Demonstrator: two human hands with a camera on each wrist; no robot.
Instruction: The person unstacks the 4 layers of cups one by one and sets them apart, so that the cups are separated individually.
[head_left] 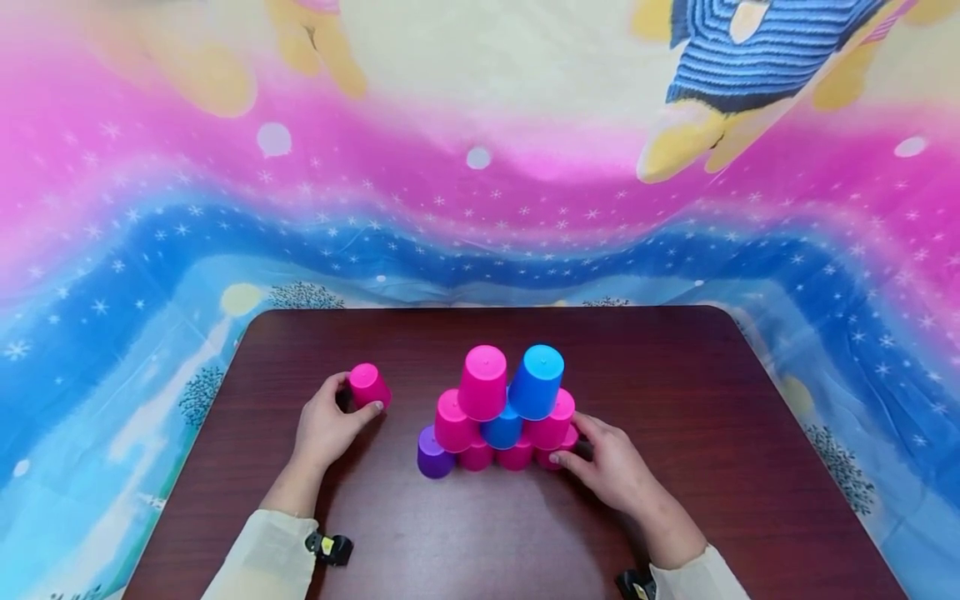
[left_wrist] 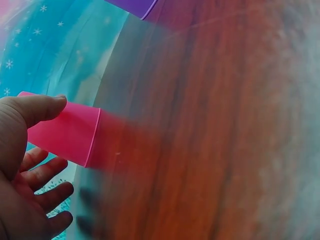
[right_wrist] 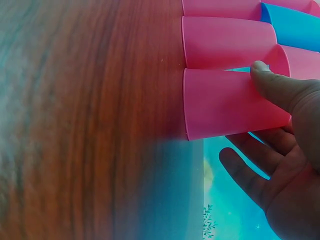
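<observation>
On the left of the table, my left hand (head_left: 330,423) holds a single upside-down pink cup (head_left: 368,387) between thumb and fingers; in the left wrist view this pink cup (left_wrist: 67,132) has its rim at the tabletop. A stack of upside-down cups stands right of it. Its bottom row has a purple cup (head_left: 436,454) and several pink ones. Above are two pink cups around a blue cup (head_left: 502,428), topped by a pink cup (head_left: 483,382) and a blue cup (head_left: 537,382). My right hand (head_left: 611,467) grips the bottom row's rightmost pink cup (right_wrist: 232,104), thumb in front, fingers behind.
The dark brown table (head_left: 465,533) has rounded far corners. Behind and beside it hangs a printed cloth (head_left: 450,200) in pink and blue with snowflakes. Black bands sit at both wrists, near the light sleeves (head_left: 262,554).
</observation>
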